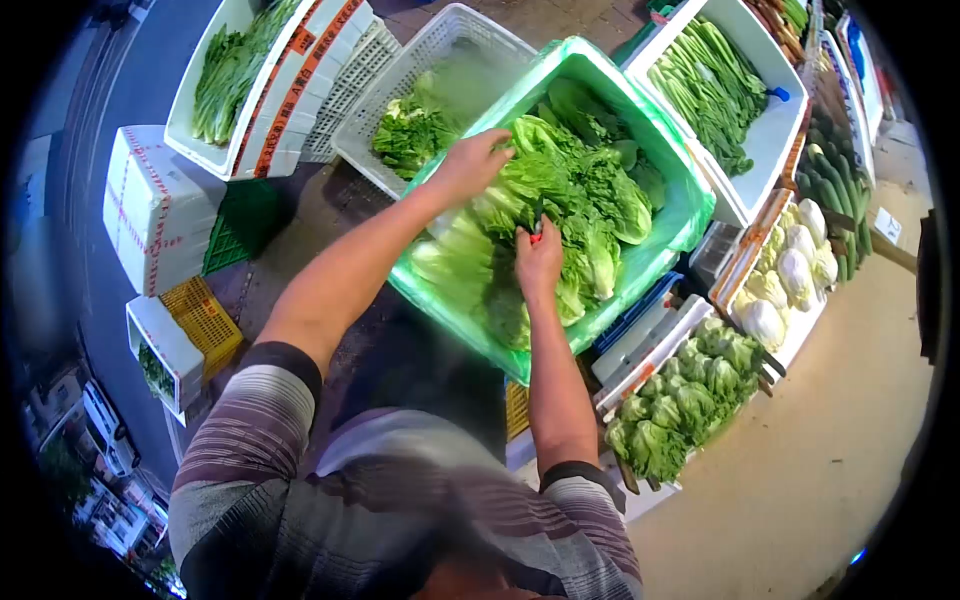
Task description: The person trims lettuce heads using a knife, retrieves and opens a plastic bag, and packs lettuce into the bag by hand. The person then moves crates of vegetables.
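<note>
Leafy green lettuce (600,210) fills a crate lined with green plastic (685,205) in front of me. My left hand (472,165) rests at the left side of the leaves, fingers apart over the lettuce, holding nothing that I can see. Over the middle of the crate, my right hand (540,255) is closed on a small knife (537,236) with a red and black handle; its blade is hard to make out among the leaves.
A white plastic basket (365,130) with greens adjoins the crate's upper left. White foam boxes (150,210) stand at the left, near a yellow crate (205,320). Lettuce heads (690,390), pale cabbages (795,265) and long green vegetables (705,85) line the right.
</note>
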`<action>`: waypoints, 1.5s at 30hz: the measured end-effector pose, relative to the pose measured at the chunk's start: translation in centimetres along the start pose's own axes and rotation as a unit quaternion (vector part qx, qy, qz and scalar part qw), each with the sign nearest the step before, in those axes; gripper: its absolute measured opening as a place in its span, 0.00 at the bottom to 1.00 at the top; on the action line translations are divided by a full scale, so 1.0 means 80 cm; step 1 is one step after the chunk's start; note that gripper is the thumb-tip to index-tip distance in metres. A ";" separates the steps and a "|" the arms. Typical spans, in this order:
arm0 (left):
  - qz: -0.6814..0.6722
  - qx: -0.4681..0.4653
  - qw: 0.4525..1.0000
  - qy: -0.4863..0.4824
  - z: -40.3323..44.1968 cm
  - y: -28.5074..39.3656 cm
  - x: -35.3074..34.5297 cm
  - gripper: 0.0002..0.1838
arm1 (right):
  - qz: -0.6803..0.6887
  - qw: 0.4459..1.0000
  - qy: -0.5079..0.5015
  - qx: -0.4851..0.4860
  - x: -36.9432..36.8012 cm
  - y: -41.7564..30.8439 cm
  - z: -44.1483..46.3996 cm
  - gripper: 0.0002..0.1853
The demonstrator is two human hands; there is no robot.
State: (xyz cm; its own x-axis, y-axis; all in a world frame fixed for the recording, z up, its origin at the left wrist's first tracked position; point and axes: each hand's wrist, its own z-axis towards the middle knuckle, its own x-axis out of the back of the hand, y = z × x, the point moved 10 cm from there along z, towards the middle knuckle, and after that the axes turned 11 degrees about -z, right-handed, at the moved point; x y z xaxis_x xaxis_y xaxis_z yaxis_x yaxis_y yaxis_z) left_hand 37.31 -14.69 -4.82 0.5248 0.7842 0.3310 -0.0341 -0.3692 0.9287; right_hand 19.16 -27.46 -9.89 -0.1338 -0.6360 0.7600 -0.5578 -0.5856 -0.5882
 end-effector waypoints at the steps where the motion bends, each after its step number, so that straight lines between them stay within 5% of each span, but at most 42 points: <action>1: 0.011 0.038 0.997 -0.066 0.018 -0.027 -0.022 0.26 | 0.011 1.000 0.019 0.008 0.004 -0.004 -0.003 0.24; 5: 0.171 0.106 0.943 -0.264 0.026 -0.070 -0.079 0.30 | 0.112 0.992 0.011 -0.051 0.008 0.020 -0.006 0.23; 8: 0.072 0.067 0.955 -0.280 0.011 -0.043 -0.074 0.32 | 0.310 0.934 0.005 -0.175 0.017 0.047 -0.041 0.21; 12: 0.167 -0.013 0.946 -0.279 -0.033 -0.026 -0.078 0.44 | 0.366 0.905 0.042 -0.213 0.038 0.076 -0.096 0.23; 20: 0.313 0.075 0.898 -0.300 -0.049 0.027 -0.108 0.57 | 0.370 0.886 -0.021 -0.279 0.037 0.112 -0.168 0.22; 32: 0.477 0.018 0.807 -0.347 -0.066 -0.007 -0.171 0.48 | 0.387 0.884 0.005 -0.261 0.032 0.167 -0.184 0.25; 37: 0.329 0.169 0.854 -0.365 -0.043 0.023 -0.125 0.35 | 0.367 0.892 -0.039 -0.262 0.063 0.138 -0.185 0.24; 39: 0.122 0.223 0.911 -0.325 -0.030 -0.034 -0.098 0.36 | 0.382 0.891 -0.034 -0.241 0.073 0.127 -0.183 0.25; 41: -0.122 0.244 0.922 -0.276 -0.033 0.007 -0.059 0.34 | 0.385 0.895 -0.044 -0.220 0.081 0.106 -0.172 0.28; 42: -0.206 0.276 0.916 -0.205 -0.036 0.005 -0.033 0.30 | 0.370 0.906 -0.041 -0.200 0.081 0.099 -0.167 0.27; 44: -0.416 0.430 0.794 -0.108 -0.077 -0.010 -0.004 0.26 | 0.372 0.911 -0.053 -0.169 0.075 0.080 -0.151 0.25; 45: -0.522 0.391 0.756 -0.055 -0.080 -0.028 0.003 0.25 | 0.386 0.906 -0.060 -0.164 0.075 0.061 -0.142 0.22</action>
State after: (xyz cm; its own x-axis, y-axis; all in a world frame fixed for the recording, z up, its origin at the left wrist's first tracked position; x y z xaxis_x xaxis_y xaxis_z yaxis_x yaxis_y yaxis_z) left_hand 32.06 -10.45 -5.74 -0.0124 0.8216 -0.5699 0.9383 0.2066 0.2775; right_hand 6.32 -28.47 -5.07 -0.5095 -0.8535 0.1096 -0.5513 0.2259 -0.8031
